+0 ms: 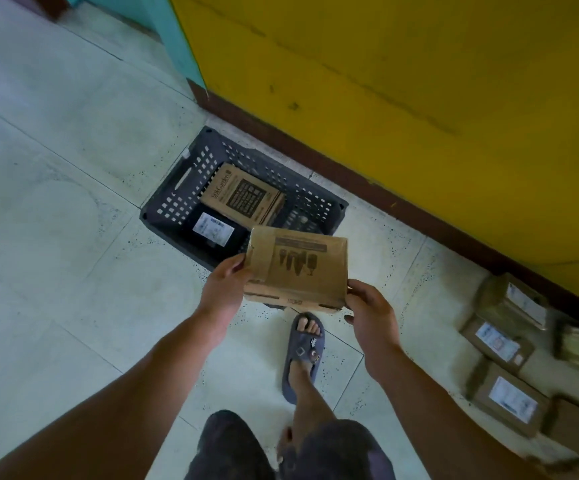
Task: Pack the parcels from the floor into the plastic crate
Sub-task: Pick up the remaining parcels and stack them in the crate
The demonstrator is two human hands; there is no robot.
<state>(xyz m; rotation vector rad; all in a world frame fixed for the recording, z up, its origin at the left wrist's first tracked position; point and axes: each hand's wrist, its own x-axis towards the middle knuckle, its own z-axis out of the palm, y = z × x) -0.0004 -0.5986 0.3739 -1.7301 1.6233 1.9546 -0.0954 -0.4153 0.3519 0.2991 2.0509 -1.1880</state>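
I hold a brown cardboard parcel [298, 268] with dark printing in both hands, above the near edge of the dark grey plastic crate [177, 188]. My left hand [224, 289] grips its left side and my right hand [373, 308] grips its lower right corner. Inside the crate lie a printed cardboard box [243, 195] and a black parcel with a white label [212, 230]. Several more taped brown parcels [503, 341] with white labels lie on the floor at the right.
The crate stands on a pale tiled floor beside a yellow wall [402, 81] with a dark brown skirting. My right foot in a grey sandal [303, 355] is planted just before the crate. A turquoise wall section [173, 32] sits at the back.
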